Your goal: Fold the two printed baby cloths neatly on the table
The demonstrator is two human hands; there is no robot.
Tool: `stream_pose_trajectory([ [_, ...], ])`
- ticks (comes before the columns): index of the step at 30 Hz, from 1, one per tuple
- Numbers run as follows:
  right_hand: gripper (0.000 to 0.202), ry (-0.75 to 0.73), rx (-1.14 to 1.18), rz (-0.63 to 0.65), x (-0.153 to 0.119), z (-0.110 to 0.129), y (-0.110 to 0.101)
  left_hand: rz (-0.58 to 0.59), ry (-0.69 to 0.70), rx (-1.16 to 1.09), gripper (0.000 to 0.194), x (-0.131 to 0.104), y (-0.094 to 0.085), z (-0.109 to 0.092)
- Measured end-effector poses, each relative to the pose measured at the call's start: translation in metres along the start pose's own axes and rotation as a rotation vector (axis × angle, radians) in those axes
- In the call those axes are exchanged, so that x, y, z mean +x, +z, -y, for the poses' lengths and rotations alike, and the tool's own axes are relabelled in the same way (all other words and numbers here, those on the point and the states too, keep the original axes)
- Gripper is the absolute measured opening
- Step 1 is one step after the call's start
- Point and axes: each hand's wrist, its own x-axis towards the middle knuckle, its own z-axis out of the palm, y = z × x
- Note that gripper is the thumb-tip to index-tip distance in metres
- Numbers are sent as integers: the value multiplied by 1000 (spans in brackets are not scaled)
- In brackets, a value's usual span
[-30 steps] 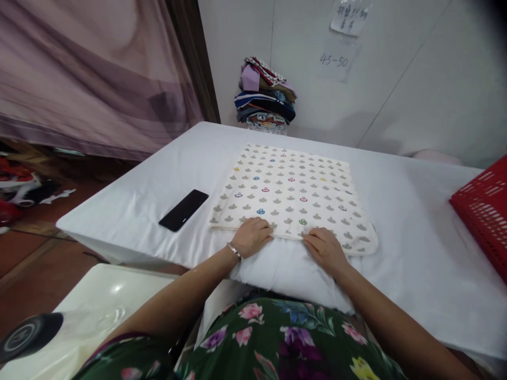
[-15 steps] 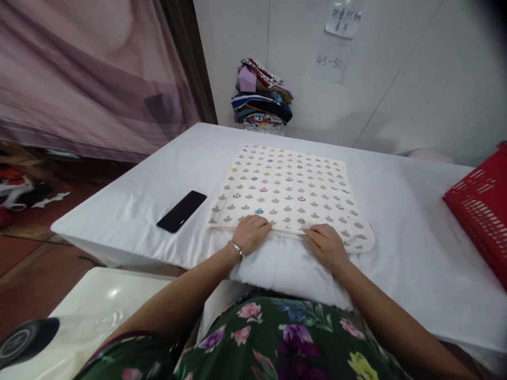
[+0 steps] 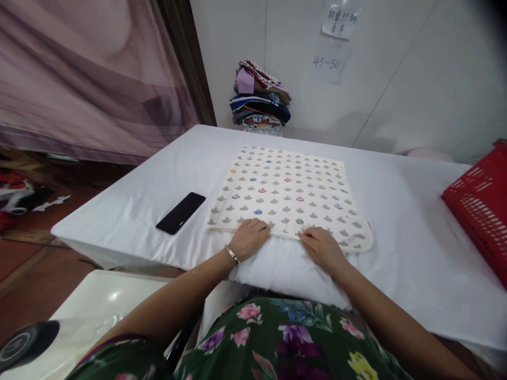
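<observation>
Person's L hand (image 3: 249, 238) & R hand (image 3: 322, 248) pinch near edge of patterned cloth (image 3: 279, 190), lying flat on white-covered tbl (image 3: 407, 227). Blk phone (image 3: 181, 212) left of cloth; fabric pile (image 3: 261, 97) behind, nr wall (image 3: 400, 116).

Red basket (image 3: 483, 208) cropped, floor clutter (image 3: 19, 196) apparently blurred

I count one left hand (image 3: 250, 237) and one right hand (image 3: 322, 246), two in all; one bracelet (image 3: 232, 254); one patterned cloth (image 3: 283, 195); one phone (image 3: 181, 212); one bench (image 3: 404, 237); one red basket (image 3: 481, 203); one curtain (image 3: 79, 74); one upper note (image 3: 340, 21) and one lower note (image 3: 327, 63), likewise two. I find one fabric pile (image 3: 261, 100), its layers overlapping too closely for me to number from my feed.
</observation>
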Motion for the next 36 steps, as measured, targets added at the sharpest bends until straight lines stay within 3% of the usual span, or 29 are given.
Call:
stream_pose_trajectory([
  [9,31,-5,-71,92,-3,-2,-2,146,36,63,33,-2,-13,6],
  [15,31,49,-91,79,1,3,-5,179,31,99,39,7,-16,4],
  [21,34,34,-65,25,-4,-3,-1,93,31,83,38,6,-9,6],
  [26,35,54,-65,64,-13,-9,-6,18,48,36,43,-2,-4,15],
  [31,35,133,-161,67,-34,-29,-20,6,43,-14,45,-3,-1,22],
  [36,34,179,-219,-41,-61,-51,-34,16,27,-76,43,1,-2,21],
])
